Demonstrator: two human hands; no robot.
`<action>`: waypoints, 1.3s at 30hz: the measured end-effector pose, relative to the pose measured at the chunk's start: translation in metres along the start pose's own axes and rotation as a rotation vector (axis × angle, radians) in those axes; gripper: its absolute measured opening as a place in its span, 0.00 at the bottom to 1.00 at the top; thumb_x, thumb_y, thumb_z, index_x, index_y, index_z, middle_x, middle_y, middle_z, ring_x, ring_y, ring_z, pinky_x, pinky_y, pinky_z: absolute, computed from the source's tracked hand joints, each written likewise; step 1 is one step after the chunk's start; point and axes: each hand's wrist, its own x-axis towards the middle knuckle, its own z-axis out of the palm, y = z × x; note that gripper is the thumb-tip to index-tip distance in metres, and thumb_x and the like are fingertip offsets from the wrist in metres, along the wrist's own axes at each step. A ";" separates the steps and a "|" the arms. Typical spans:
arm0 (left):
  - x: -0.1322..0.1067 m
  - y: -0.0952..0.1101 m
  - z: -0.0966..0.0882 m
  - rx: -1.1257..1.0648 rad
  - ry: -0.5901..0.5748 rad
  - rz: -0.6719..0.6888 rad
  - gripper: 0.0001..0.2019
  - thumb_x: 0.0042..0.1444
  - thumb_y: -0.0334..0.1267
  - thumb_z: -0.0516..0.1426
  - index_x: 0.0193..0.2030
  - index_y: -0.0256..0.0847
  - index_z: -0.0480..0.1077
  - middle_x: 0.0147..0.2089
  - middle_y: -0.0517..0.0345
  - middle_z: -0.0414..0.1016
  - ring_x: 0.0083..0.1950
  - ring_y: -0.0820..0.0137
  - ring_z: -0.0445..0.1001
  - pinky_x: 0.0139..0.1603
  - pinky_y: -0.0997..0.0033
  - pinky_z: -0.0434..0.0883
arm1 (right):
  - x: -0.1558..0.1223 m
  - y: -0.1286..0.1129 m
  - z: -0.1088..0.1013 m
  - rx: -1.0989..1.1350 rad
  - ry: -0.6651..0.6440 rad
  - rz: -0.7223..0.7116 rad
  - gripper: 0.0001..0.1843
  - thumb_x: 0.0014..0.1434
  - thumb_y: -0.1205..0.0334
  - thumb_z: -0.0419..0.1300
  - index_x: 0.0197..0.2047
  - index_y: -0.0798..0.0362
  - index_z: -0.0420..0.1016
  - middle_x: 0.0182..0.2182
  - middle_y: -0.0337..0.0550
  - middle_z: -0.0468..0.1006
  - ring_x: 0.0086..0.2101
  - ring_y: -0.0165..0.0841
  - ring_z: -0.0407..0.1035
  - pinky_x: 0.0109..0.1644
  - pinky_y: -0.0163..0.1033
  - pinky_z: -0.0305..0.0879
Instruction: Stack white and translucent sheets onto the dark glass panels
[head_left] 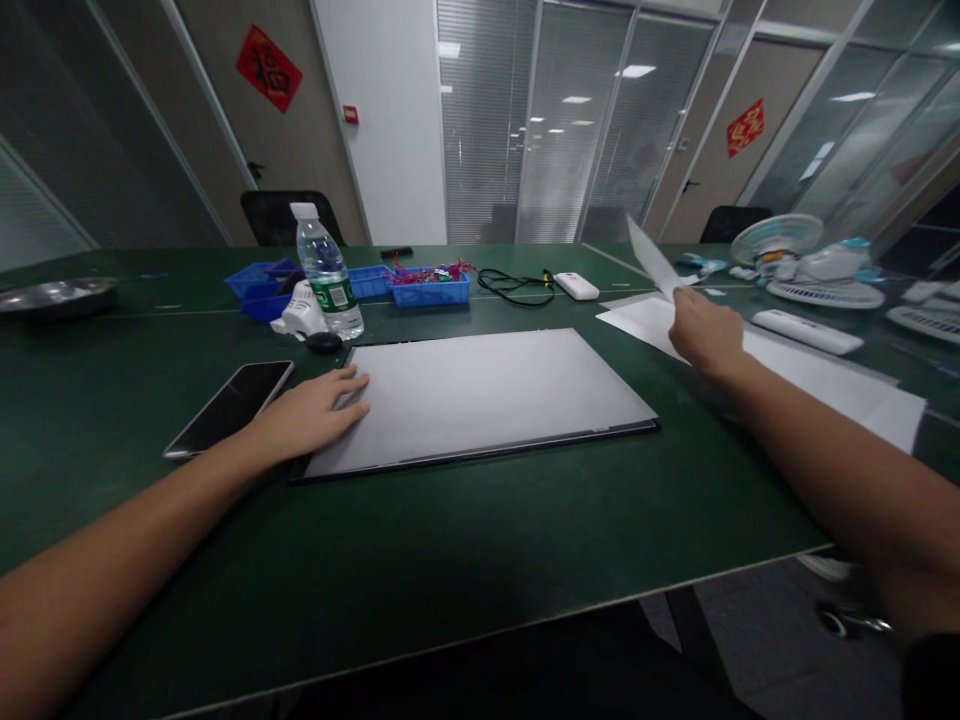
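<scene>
In the head view a white sheet (487,395) lies over a thin dark-edged board (480,455) on the green table. My left hand (319,408) rests on its left edge with fingers spread. Over at the right, my right hand (705,328) is closed on a sheet of paper (651,257), which stands up at a tilt from the fingers. Below that hand, more white papers (832,385) lie flat on the table. Beside my left wrist is a dark-screened phone (231,405). The right fingertips are partly hidden.
Behind the board stand a water bottle (327,275), a black mouse (324,342) and blue trays (431,290) with red wires. A black cable (516,285) and white box (576,286) lie further right. White fans (825,275) and a metal bowl (60,297) flank the table (450,570).
</scene>
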 end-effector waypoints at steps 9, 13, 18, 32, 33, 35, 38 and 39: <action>-0.003 0.007 -0.005 0.018 -0.024 -0.005 0.41 0.66 0.59 0.48 0.80 0.38 0.64 0.84 0.47 0.56 0.81 0.42 0.62 0.79 0.43 0.62 | -0.046 -0.094 -0.035 0.067 0.056 -0.509 0.38 0.71 0.64 0.46 0.82 0.47 0.60 0.78 0.47 0.60 0.56 0.53 0.78 0.51 0.57 0.77; -0.005 0.008 -0.005 0.030 -0.022 0.012 0.41 0.67 0.58 0.47 0.79 0.36 0.66 0.83 0.44 0.58 0.80 0.43 0.64 0.78 0.42 0.62 | -0.089 -0.135 -0.046 0.154 0.075 -0.899 0.31 0.71 0.59 0.51 0.74 0.47 0.74 0.64 0.48 0.79 0.46 0.47 0.83 0.46 0.52 0.80; -0.005 0.008 -0.005 0.055 -0.023 -0.005 0.41 0.67 0.59 0.47 0.79 0.37 0.65 0.83 0.45 0.58 0.80 0.43 0.64 0.77 0.42 0.64 | -0.121 -0.156 -0.053 0.213 -0.001 -1.144 0.26 0.74 0.57 0.51 0.66 0.52 0.81 0.58 0.49 0.84 0.45 0.44 0.84 0.47 0.49 0.81; 0.000 -0.005 0.001 -0.024 0.087 0.027 0.36 0.65 0.54 0.49 0.74 0.41 0.73 0.77 0.50 0.71 0.76 0.47 0.71 0.77 0.47 0.66 | -0.127 -0.162 -0.050 0.490 0.016 -1.419 0.26 0.77 0.60 0.52 0.72 0.51 0.75 0.67 0.46 0.77 0.64 0.41 0.75 0.64 0.50 0.77; 0.000 -0.007 0.001 -0.034 0.091 0.034 0.36 0.65 0.54 0.49 0.74 0.40 0.73 0.76 0.49 0.71 0.76 0.46 0.71 0.77 0.47 0.66 | -0.127 -0.162 -0.050 0.496 0.010 -1.424 0.26 0.77 0.60 0.52 0.73 0.50 0.75 0.68 0.46 0.76 0.65 0.41 0.74 0.65 0.50 0.76; 0.001 -0.010 0.001 -0.038 0.090 0.038 0.36 0.65 0.53 0.49 0.74 0.38 0.73 0.76 0.48 0.72 0.76 0.46 0.70 0.77 0.46 0.66 | -0.127 -0.163 -0.049 0.500 -0.004 -1.436 0.26 0.78 0.58 0.52 0.73 0.51 0.73 0.69 0.47 0.74 0.66 0.40 0.72 0.68 0.50 0.73; 0.002 -0.010 0.000 -0.025 0.080 0.045 0.36 0.66 0.52 0.48 0.74 0.36 0.73 0.77 0.48 0.70 0.77 0.46 0.70 0.78 0.45 0.65 | -0.126 -0.164 -0.049 0.509 -0.014 -1.461 0.26 0.78 0.56 0.52 0.74 0.53 0.72 0.71 0.49 0.72 0.68 0.41 0.70 0.70 0.51 0.71; 0.002 -0.009 -0.001 -0.014 0.075 0.047 0.36 0.66 0.52 0.47 0.74 0.35 0.73 0.78 0.47 0.69 0.77 0.46 0.69 0.78 0.45 0.65 | -0.126 -0.164 -0.049 0.513 -0.019 -1.463 0.27 0.79 0.56 0.52 0.75 0.53 0.71 0.71 0.49 0.72 0.68 0.41 0.70 0.70 0.51 0.71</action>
